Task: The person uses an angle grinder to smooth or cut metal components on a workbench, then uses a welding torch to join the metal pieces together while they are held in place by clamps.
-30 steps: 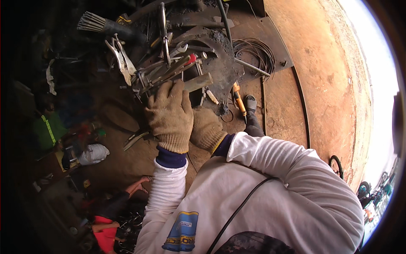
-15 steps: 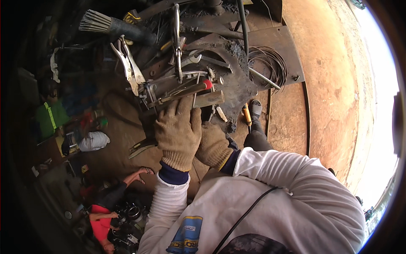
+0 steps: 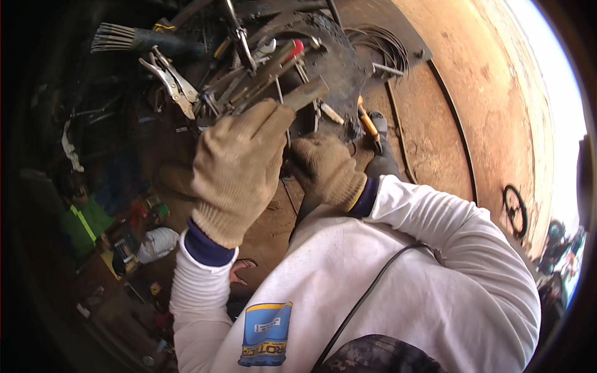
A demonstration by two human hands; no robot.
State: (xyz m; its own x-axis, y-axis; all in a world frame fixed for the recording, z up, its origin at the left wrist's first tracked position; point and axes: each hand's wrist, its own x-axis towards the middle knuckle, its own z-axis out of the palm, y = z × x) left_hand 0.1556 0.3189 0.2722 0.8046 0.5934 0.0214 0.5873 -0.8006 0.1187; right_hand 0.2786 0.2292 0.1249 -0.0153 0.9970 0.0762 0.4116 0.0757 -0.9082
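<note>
My left hand, in a tan knitted glove, is closed round a flat brownish-grey bar. Its far end sticks out past my fingers to the upper right. Beside it, my right hand is gloved too and curled, its fingertips turned out of sight; what it grips, if anything, is hidden. Just beyond lies a cluster of tools: locking pliers, a red-tipped handle and an open-ended wrench. A thin rod runs close to my left fingers.
A dark, rough metal work surface carries a coil of wire. An orange-handled tool stands near my foot. A bundle of rods in a dark tube lies far left. Other people sit at the left, one in green.
My left hand has drawn back toward me and lifted, the bar shifting away from the red-tipped handle. The right hand has moved slightly rightward. The whole view has tilted.
</note>
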